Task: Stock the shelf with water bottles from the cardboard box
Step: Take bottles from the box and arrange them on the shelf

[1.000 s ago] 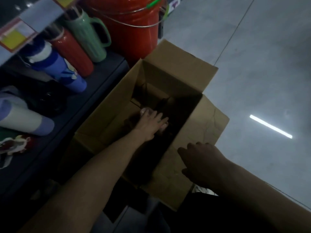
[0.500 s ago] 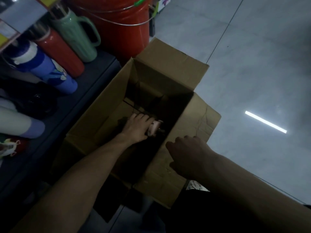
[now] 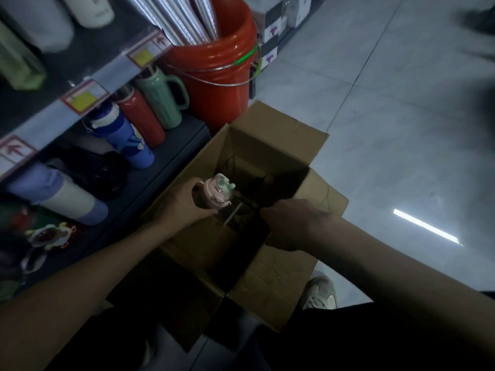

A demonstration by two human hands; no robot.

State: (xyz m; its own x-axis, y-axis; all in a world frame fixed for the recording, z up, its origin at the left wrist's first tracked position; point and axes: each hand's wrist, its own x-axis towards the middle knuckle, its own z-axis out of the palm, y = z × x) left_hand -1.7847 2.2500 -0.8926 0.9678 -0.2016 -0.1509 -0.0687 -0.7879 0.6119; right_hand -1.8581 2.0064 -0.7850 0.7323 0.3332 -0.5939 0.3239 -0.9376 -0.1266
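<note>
Grey floor (image 3: 380,124), cardboard box (image 3: 270,132) by shelf (image 3: 171,167); left hand (image 3: 183,204) grips bottle (image 3: 215,192) over it, right hand (image 3: 293,223) grips its rim

Red bucket (image 3: 214,57) with wire handle stands on grey tiled floor (image 3: 388,116), silvery rolls (image 3: 182,17) sticking out of its top. Small white-and-dark cartons (image 3: 270,28) stacked just behind bucket. Bright light streak (image 3: 426,226) reflected on floor. Pale sneaker (image 3: 320,293) lower right.

box (image 3: 270,145): matt cardboard | bucket (image 3: 214,73): glossy plastic | floor (image 3: 401,129): smooth tile
</note>
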